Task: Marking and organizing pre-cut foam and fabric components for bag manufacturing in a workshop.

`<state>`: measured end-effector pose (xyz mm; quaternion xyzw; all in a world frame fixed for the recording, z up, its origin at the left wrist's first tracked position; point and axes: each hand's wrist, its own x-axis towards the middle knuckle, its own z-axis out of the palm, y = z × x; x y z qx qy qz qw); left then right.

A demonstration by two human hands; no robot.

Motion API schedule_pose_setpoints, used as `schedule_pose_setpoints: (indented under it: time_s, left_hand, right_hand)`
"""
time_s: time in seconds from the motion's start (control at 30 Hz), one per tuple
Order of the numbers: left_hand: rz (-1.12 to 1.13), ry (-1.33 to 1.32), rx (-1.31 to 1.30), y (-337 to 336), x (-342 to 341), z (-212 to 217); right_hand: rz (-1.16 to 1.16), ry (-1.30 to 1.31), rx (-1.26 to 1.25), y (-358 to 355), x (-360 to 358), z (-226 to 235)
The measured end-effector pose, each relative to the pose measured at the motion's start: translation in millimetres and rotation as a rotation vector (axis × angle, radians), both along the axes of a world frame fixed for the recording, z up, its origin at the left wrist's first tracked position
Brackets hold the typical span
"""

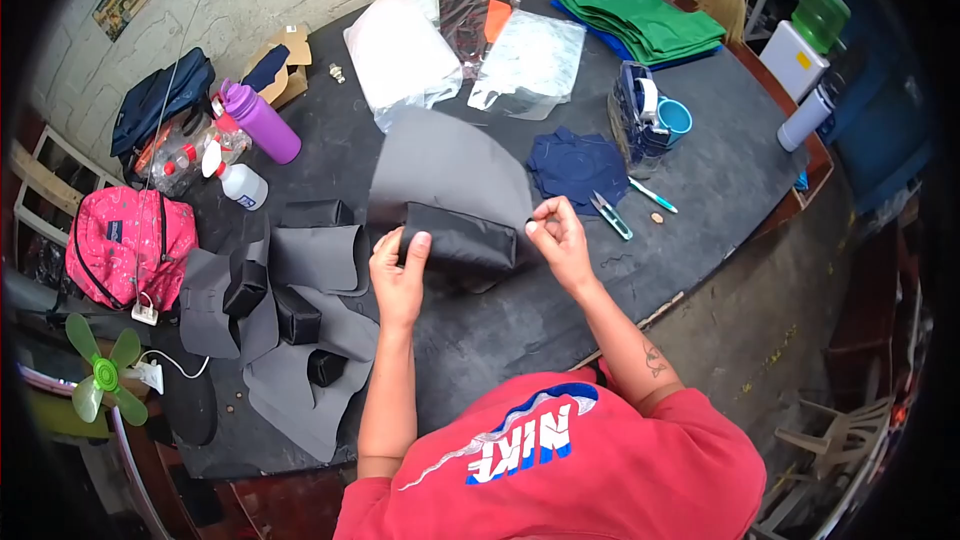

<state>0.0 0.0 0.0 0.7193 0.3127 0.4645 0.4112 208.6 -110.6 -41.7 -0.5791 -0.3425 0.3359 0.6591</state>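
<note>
In front of me is a grey fabric panel [440,165] with a boxy black pocket [462,238] sewn to it, tilted up off the table. My left hand [398,275] grips the pocket's left end, thumb on the front and fingers behind. Beside the right edge of the panel, my right hand [560,240] is closed in a pinch; whatever is between its fingertips is too small to make out. To the left lie several similar grey pieces [325,255] with black pockets, overlapping in a loose pile. Green-handled thread snips [611,217] lie to the right of my right hand.
Navy cloth pieces [578,162], a pen [653,195] and a clear holder with a blue cup [674,118] stand right. Plastic-wrapped bundles [405,50] and folded green fabric [640,22] lie at the back. A purple bottle [260,122], spray bottle [240,183] and pink backpack [130,245] are left.
</note>
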Motion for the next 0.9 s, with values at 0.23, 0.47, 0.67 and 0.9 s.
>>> schedule_pose_setpoints:
  time_s: [0.23,0.47,0.67,0.9]
  left_hand:
    - [-0.094,-0.31,-0.268,-5,0,0]
    - [-0.096,-0.301,-0.247,-5,5,-4]
    - [-0.058,-0.501,-0.502,-4,3,6]
    - [-0.236,-0.146,-0.463,4,-7,4]
  right_hand:
    - [-0.258,-0.832,0.227,-4,-12,37]
    - [-0.204,-1.014,0.037,-3,-10,42]
    - [-0.282,-0.846,0.033,-2,-5,37]
    - [0.132,-0.138,0.112,3,16,47]
